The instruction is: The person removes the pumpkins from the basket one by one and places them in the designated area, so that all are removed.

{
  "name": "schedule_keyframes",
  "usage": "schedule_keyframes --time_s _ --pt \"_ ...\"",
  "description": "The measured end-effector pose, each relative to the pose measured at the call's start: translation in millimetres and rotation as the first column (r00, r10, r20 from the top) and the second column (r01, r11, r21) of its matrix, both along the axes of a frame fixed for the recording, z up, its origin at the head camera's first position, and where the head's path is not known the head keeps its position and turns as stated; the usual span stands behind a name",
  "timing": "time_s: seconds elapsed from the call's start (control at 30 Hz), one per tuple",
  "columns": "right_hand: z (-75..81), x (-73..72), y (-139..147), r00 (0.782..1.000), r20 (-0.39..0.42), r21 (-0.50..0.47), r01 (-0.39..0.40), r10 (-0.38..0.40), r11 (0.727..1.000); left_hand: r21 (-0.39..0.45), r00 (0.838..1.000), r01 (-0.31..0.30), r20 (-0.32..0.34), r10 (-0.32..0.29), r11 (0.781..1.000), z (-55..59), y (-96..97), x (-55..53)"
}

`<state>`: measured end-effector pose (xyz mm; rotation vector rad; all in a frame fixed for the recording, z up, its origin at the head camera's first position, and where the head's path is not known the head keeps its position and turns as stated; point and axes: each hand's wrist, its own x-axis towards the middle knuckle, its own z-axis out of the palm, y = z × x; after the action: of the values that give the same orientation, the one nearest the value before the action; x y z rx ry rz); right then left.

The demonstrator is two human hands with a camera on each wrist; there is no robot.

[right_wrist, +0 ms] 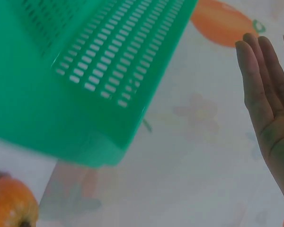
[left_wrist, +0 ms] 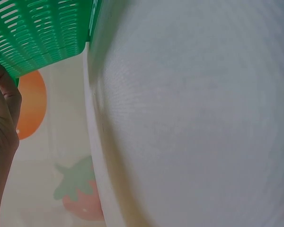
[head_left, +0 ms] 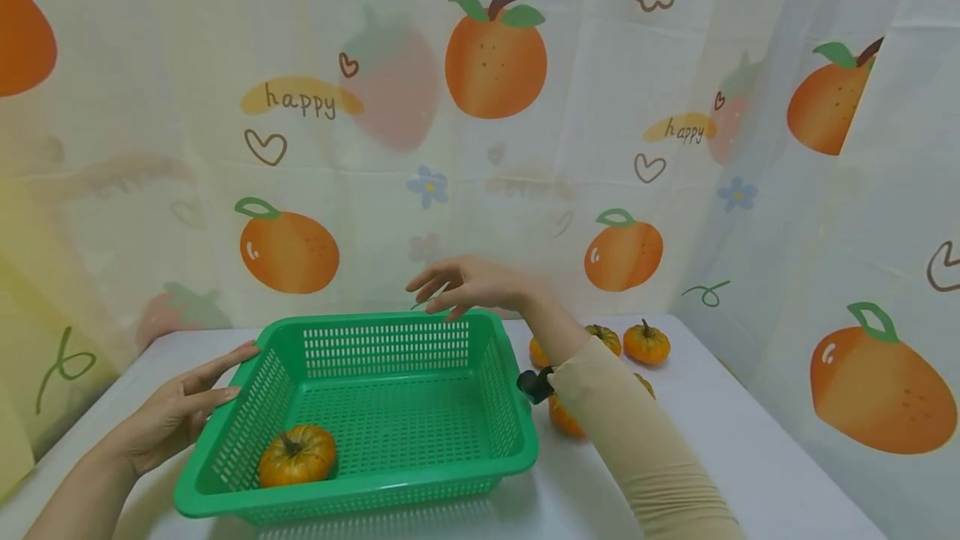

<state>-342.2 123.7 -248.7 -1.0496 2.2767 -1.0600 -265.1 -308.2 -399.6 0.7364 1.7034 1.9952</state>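
A green plastic basket with slotted walls stands on the white table, slightly tilted in view. One small orange pumpkin lies in its near left corner. My left hand holds the basket's left rim, thumb and fingers at the edge; the left wrist view shows only part of this hand against the basket wall. Over the far right part of the rim hovers my right hand, its fingers extended and loosely bent, with nothing in it. The right wrist view shows this hand with straight fingers, apart from the basket.
Several more small pumpkins sit on the table to the right of the basket, some partly hidden behind the right forearm. A black wrist camera hangs near the basket's right rim. A fruit-printed curtain encloses the back and sides.
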Motion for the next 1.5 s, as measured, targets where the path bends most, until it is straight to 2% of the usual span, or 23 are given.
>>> schedule_keyframes --time_s 0.3,0.57,0.77,1.03,1.27,1.5 --pt "-9.3 7.0 -41 0.992 0.003 -0.015 -0.125 0.125 0.992 -0.010 1.000 -0.007 -0.008 0.007 1.000 0.0 0.0 -0.3" --pt "-23.3 13.1 -70 0.985 0.045 -0.028 -0.163 0.165 0.986 0.000 1.000 0.008 -0.020 -0.008 1.000 -2.1 -1.1 -1.2" --pt "-33.1 14.9 -91 0.981 0.041 0.026 -0.190 0.189 0.981 0.002 1.000 0.006 -0.023 -0.005 1.000 -2.9 -1.7 -1.7" --pt "-46.2 17.8 -116 0.963 0.058 0.083 -0.266 0.261 0.960 -0.005 1.000 0.015 -0.009 -0.015 1.000 -3.1 -0.9 -1.0" --pt "-55.6 18.8 -136 0.961 0.077 0.180 -0.277 0.267 0.944 -0.001 0.999 0.035 -0.003 -0.035 0.999 -2.7 -1.4 -0.5" --pt "-64.5 22.2 -152 0.957 0.105 0.250 -0.290 0.272 0.924 -0.015 1.000 0.011 -0.008 -0.011 1.000 -3.3 -1.3 -1.1"
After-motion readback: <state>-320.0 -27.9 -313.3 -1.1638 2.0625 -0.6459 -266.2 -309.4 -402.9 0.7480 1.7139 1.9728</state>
